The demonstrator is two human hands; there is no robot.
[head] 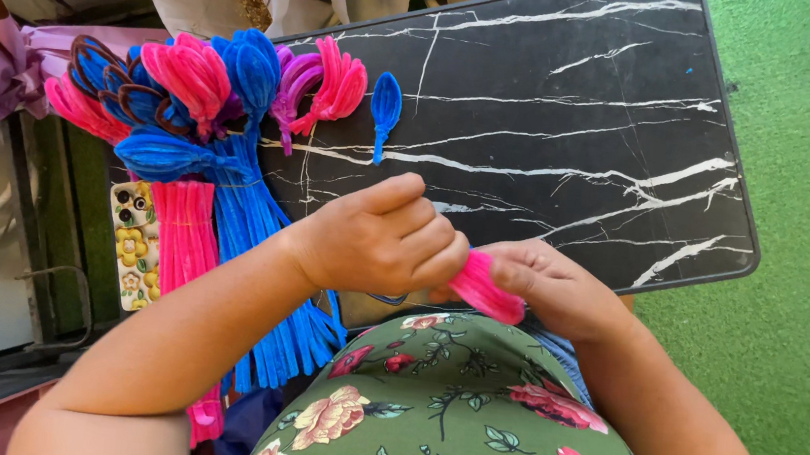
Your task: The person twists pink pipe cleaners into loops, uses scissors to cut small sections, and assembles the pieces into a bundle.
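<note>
Both hands meet just below the near edge of the black marble-patterned table (pixel 554 123). Left hand (pixel 379 240) is curled shut, right hand (pixel 548 286) pinching, each gripping the pink pipe cleaner (pixel 486 293) between them, apparently to bend it. Blue stems (pixel 270 244) lie on the table's left end.

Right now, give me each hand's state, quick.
Left hand: closed, pinching the pink pipe cleaners.
Right hand: closed around the same pink pipe cleaners.

Bare forearms; green dress (pixel 466 412) printed with pink flowers
</note>
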